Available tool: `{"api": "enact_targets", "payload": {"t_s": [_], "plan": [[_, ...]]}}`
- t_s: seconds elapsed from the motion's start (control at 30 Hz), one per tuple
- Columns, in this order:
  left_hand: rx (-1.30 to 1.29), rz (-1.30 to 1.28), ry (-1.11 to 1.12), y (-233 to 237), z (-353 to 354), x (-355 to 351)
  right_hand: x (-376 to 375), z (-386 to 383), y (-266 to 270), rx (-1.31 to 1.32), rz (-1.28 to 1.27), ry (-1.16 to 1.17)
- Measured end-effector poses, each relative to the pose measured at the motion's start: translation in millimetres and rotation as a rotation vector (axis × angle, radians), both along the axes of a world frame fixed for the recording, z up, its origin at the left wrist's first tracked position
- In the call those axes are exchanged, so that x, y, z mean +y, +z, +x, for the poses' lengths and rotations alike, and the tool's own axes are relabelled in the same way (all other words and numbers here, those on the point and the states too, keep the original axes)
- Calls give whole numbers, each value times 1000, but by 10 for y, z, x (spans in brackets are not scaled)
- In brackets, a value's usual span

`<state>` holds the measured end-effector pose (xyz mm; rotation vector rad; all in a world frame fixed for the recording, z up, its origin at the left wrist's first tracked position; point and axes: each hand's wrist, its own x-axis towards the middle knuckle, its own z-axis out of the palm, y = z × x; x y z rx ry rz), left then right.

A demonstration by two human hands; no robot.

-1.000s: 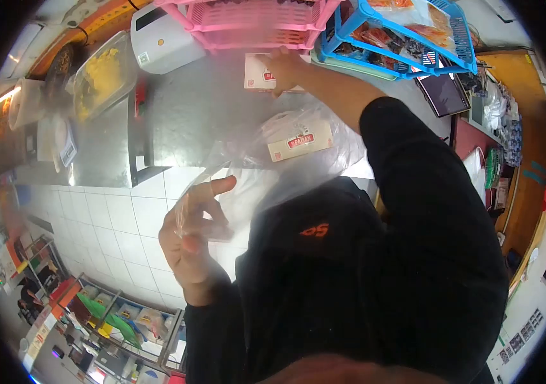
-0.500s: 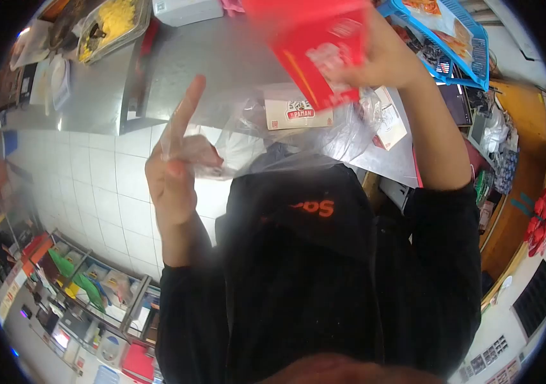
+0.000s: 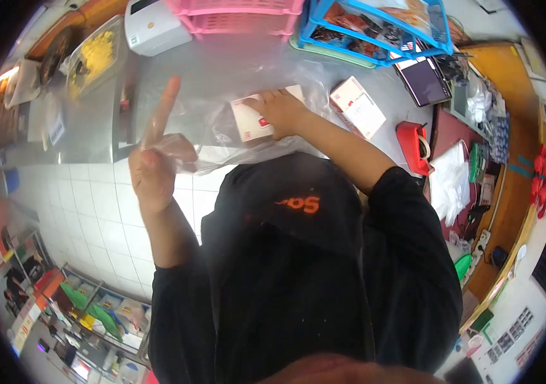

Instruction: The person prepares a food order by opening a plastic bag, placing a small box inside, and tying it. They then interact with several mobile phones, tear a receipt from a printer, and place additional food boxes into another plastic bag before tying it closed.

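My left hand is raised on the left, its index finger pointing up. The other fingers are curled on the edge of a clear plastic bag. The bag spreads across the counter in front of my apron. My right hand reaches over a small white cardboard box with a red logo, at the bag. Its fingers span the top of the box and hide much of the print. A second white box lies just to the right of my right hand.
Pink baskets and a blue basket of packets stand at the back. On the left are a tub of yellow food and a white machine. A tablet and a red container are at right.
My right hand has come down from the raised red carton onto the white box; the red carton no longer shows in it. The box sits more tilted. My left hand keeps hold of the bag.
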<state>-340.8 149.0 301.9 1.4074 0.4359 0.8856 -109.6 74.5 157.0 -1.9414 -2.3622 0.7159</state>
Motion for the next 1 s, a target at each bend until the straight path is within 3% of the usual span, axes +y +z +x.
{"api": "enact_targets", "payload": {"t_s": [0.1, 0.17, 0.23, 0.3, 0.37, 0.4, 0.5, 0.57, 0.6, 0.67, 0.73, 0.83, 0.87, 0.93, 1.0], "plan": [[88, -61, -25, 18, -55, 50, -115, 83, 467, 381, 295, -8], [89, -44, -23, -14, -86, 65, -282, 426, 608, 471, 352, -182], [106, -31, -14, -11, -121, 50, -451, 1004, 281, 609, 467, -612], [99, 49, 0, -2, -120, 44, -749, 1602, -342, 207, 450, -753], [92, 94, 23, -58, -136, 57, -1005, 1619, -662, -82, -81, -916], [86, 132, 39, -72, -153, 59, -1049, 1487, -647, -240, -149, -878], [162, 184, 65, 9, -148, 8, -1011, 1412, -587, -176, -129, -922], [194, 168, 75, 57, -146, -6, -1026, 1573, -569, 43, -26, -1003], [221, 151, 67, 82, -136, -4, -1047, 1705, -615, 73, 277, -809], [258, 133, 78, 114, -121, -21, -885, 1685, 0, 282, 529, -635], [180, 96, 96, 71, -101, -40, -738, 1393, 847, 758, 396, -708], [169, 163, -7, 7, -151, 70, -521, 963, 1370, 1069, 529, -418], [134, 180, -28, -3, -141, 87, -442, 776, 1355, 1117, 560, -331], [122, 158, -9, -5, -97, 105, -216, 479, 1170, 884, 658, -142], [110, 136, 9, -19, -66, 116, -93, 254, 1046, 721, 442, -32]]}}
